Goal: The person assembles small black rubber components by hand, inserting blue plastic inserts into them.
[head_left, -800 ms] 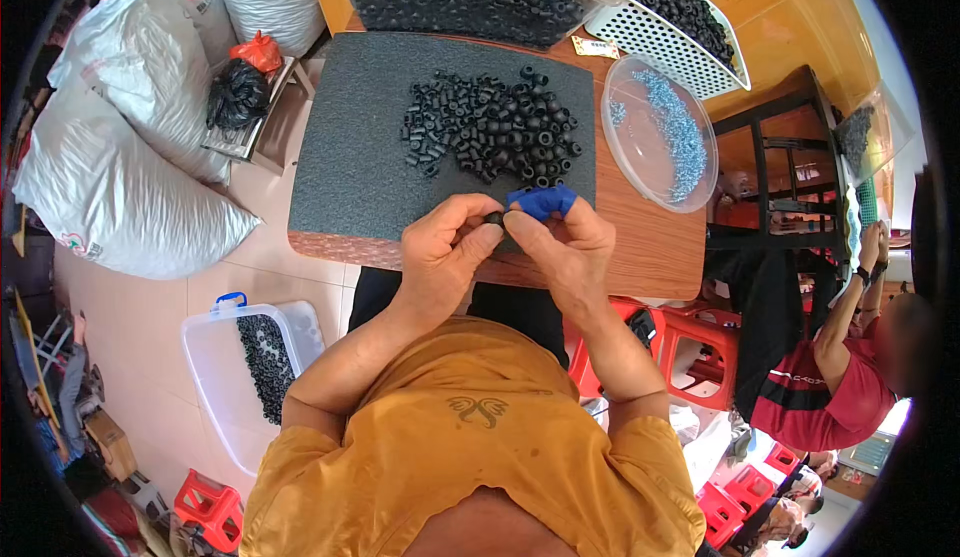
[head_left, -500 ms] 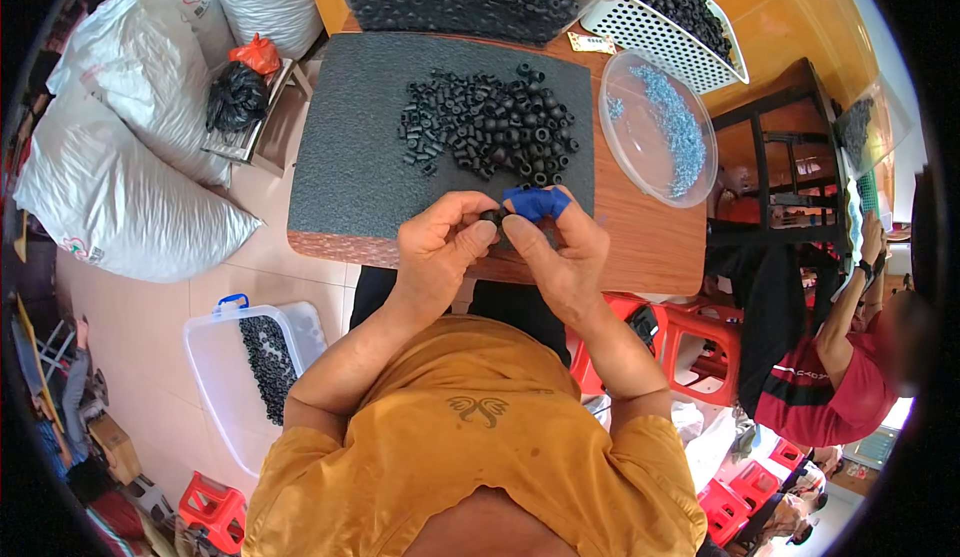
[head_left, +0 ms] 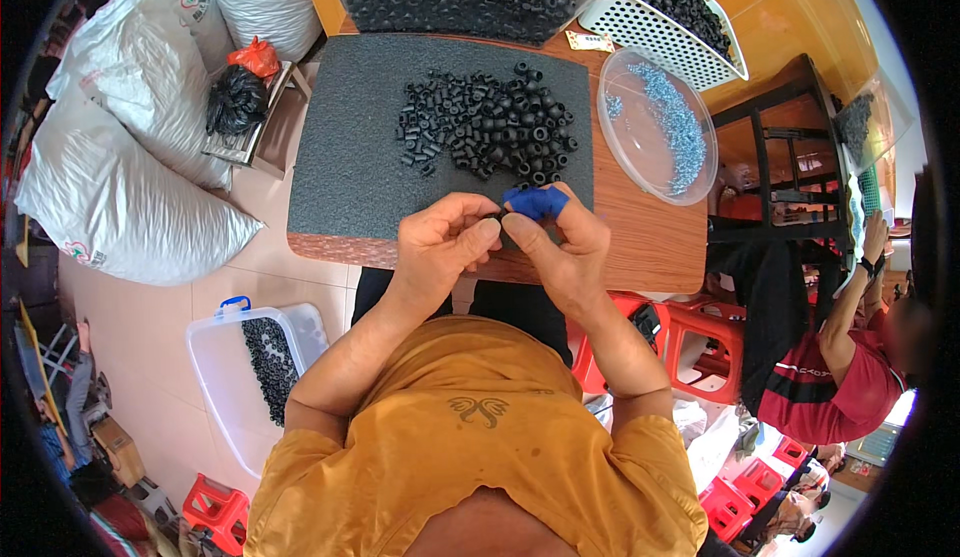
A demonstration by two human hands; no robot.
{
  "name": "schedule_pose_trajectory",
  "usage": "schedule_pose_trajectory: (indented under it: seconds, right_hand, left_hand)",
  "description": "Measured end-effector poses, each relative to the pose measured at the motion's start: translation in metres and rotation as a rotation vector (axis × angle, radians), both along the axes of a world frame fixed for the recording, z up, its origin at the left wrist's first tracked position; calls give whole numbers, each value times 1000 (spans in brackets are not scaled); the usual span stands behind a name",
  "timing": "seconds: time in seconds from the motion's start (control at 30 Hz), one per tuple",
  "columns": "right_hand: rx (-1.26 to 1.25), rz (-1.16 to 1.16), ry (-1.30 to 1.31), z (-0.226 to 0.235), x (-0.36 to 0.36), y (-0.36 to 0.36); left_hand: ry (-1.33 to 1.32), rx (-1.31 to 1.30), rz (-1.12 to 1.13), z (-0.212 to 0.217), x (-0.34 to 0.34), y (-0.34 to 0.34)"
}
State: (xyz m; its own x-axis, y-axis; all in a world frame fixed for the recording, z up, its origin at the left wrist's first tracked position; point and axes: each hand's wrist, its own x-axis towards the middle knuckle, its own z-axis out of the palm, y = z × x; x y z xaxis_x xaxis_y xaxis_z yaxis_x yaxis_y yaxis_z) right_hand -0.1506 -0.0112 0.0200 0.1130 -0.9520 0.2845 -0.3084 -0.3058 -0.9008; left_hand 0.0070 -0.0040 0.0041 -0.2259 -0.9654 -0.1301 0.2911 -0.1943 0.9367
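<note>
Over the front edge of the dark foam mat [head_left: 350, 127], my left hand [head_left: 440, 242] and my right hand [head_left: 560, 252] meet fingertip to fingertip. Both pinch a small black plastic part [head_left: 504, 215], most of which is hidden by thumbs and fingers. Blue tape [head_left: 537, 203] wraps a finger of my right hand. Just beyond them on the mat lies a heap of round, hollow black fittings [head_left: 530, 122]. Smaller black tube-like pieces [head_left: 425, 122] are spread to the left of that heap.
Behind the mat stand a clear bin [head_left: 460, 2] and a white basket [head_left: 720, 57] of black parts. A round lid [head_left: 625, 147] with small bluish pieces lies right. White sacks [head_left: 120, 187] and a tub [head_left: 225, 357] are at left. A person [head_left: 830, 377] sits at right.
My fingers have closed further over the black part, so less of it shows. My hands stay in nearly the same place.
</note>
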Motion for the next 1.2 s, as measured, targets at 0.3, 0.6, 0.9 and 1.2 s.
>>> schedule_pose_trajectory:
  seconds: [0.3,0.6,0.9,1.2]
  right_hand:
    - [-297,16,175,-1,1,3]
    - [-313,74,302,6,-1,0]
    - [-572,125,522,-8,2,-10]
    - [-723,81,544,-17,5,-16]
  left_hand:
    - [137,146,3,-3,-4,-6]
    - [221,173,62,-3,-7,-8]
    - [208,196,73,2,-9,-9]
    - [230,281,41,3,-7,-11]
